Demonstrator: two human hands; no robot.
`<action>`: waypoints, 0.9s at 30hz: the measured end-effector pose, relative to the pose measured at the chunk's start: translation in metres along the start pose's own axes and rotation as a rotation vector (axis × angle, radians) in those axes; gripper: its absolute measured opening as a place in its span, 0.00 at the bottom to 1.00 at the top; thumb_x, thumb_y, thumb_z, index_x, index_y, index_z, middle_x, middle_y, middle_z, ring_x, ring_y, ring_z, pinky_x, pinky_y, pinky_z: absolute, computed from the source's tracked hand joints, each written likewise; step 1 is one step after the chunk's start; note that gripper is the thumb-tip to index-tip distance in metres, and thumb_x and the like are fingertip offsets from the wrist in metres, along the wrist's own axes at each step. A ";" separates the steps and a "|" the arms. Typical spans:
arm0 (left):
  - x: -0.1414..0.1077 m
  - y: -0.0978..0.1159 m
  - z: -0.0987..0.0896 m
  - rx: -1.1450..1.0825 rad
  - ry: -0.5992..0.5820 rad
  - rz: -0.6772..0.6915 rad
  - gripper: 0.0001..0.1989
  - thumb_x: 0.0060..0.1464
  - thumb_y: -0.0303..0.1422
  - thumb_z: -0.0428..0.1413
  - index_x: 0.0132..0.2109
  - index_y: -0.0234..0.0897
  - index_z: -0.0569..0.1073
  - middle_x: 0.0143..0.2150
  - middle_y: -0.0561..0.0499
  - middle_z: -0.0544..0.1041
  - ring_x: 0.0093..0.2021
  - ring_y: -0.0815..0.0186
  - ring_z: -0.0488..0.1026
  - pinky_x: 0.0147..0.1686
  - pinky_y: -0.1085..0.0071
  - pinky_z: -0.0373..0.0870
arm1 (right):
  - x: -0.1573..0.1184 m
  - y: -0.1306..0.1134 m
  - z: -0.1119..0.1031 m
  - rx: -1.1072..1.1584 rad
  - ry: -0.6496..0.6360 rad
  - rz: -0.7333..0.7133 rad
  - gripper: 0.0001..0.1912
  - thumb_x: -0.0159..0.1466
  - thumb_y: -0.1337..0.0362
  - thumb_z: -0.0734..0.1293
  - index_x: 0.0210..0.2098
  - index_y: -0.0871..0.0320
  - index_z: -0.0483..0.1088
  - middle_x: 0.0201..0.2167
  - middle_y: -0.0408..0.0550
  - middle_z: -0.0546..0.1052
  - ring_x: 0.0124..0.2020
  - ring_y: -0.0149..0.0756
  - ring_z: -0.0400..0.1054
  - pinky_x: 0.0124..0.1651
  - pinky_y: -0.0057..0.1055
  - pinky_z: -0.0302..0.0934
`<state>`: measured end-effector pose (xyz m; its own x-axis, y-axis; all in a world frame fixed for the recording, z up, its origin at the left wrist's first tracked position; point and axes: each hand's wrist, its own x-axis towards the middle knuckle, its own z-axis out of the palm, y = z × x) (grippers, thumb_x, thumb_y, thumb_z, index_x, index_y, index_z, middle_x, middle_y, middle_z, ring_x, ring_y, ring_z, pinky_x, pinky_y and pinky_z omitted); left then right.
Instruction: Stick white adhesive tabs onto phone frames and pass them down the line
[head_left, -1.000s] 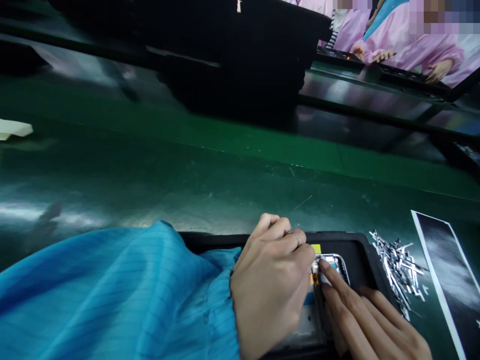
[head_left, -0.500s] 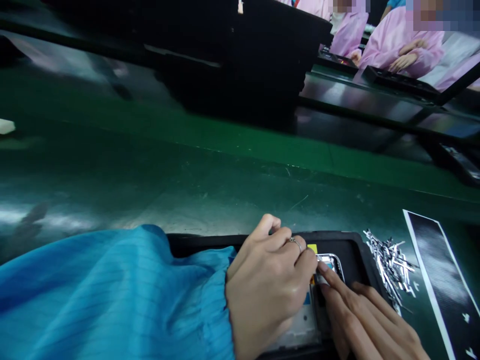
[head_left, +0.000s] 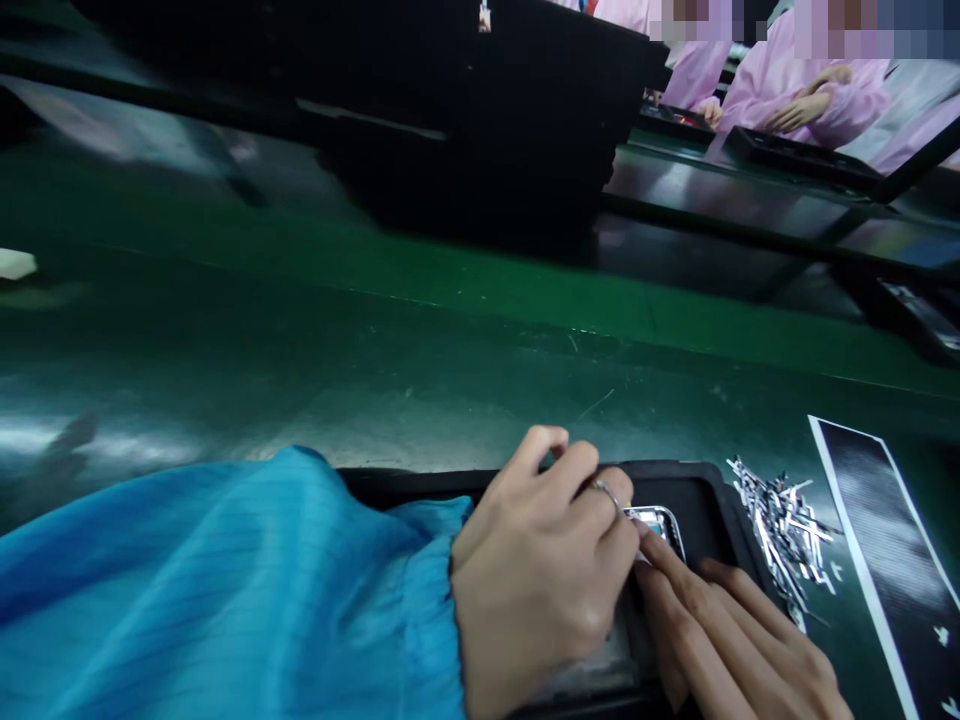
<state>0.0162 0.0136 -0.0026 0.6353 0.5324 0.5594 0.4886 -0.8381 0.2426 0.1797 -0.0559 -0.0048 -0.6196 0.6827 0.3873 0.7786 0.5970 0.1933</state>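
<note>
A phone frame (head_left: 664,518) with a shiny metal rim lies in a black tray (head_left: 701,500). My left hand (head_left: 547,560), with a ring on one finger and a blue cuff, bends over the frame. Its fingers are curled, and their tips are hidden behind the knuckles. From the lower right, my right hand (head_left: 735,630) reaches in with fingers pressed together. Its index fingertip meets the left hand at the frame's inner edge. Whatever lies between the fingertips is hidden. Below my left hand, a pale flat part of the device shows dimly.
Right of the tray lies a heap of thin silver and black strips (head_left: 787,530). Beyond it is a black sheet with white edges (head_left: 877,520). The bench (head_left: 450,390) is green. Across it stands a dark panel (head_left: 450,120); people in pink sleeves (head_left: 847,110) work behind.
My left hand has shifted slightly right and its fingers have rolled forward, covering the yellow piece and more of the device. My right hand stays nearly in place.
</note>
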 end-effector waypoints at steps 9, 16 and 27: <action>0.000 -0.004 -0.005 -0.193 -0.134 -0.233 0.16 0.59 0.22 0.44 0.24 0.33 0.65 0.28 0.50 0.68 0.32 0.65 0.58 0.32 0.64 0.56 | 0.001 -0.005 0.002 -0.022 0.022 0.049 0.21 0.64 0.79 0.52 0.34 0.64 0.75 0.37 0.52 0.78 0.26 0.31 0.73 0.32 0.26 0.68; 0.000 -0.008 -0.007 -0.176 -0.233 -0.208 0.16 0.60 0.23 0.42 0.26 0.34 0.66 0.27 0.49 0.68 0.31 0.64 0.58 0.31 0.65 0.55 | 0.008 0.007 -0.007 0.044 0.000 -0.021 0.24 0.65 0.79 0.47 0.34 0.65 0.74 0.33 0.52 0.79 0.26 0.31 0.73 0.30 0.26 0.66; 0.003 -0.006 -0.006 0.015 -0.225 -0.098 0.11 0.50 0.18 0.45 0.25 0.33 0.66 0.27 0.49 0.67 0.31 0.63 0.57 0.33 0.64 0.55 | 0.021 0.002 -0.012 0.045 -0.024 -0.031 0.25 0.64 0.80 0.46 0.36 0.65 0.73 0.31 0.52 0.78 0.28 0.31 0.74 0.32 0.24 0.67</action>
<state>0.0114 0.0189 0.0022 0.7006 0.6260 0.3425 0.5626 -0.7798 0.2744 0.1694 -0.0458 0.0142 -0.6461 0.6732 0.3597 0.7540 0.6361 0.1639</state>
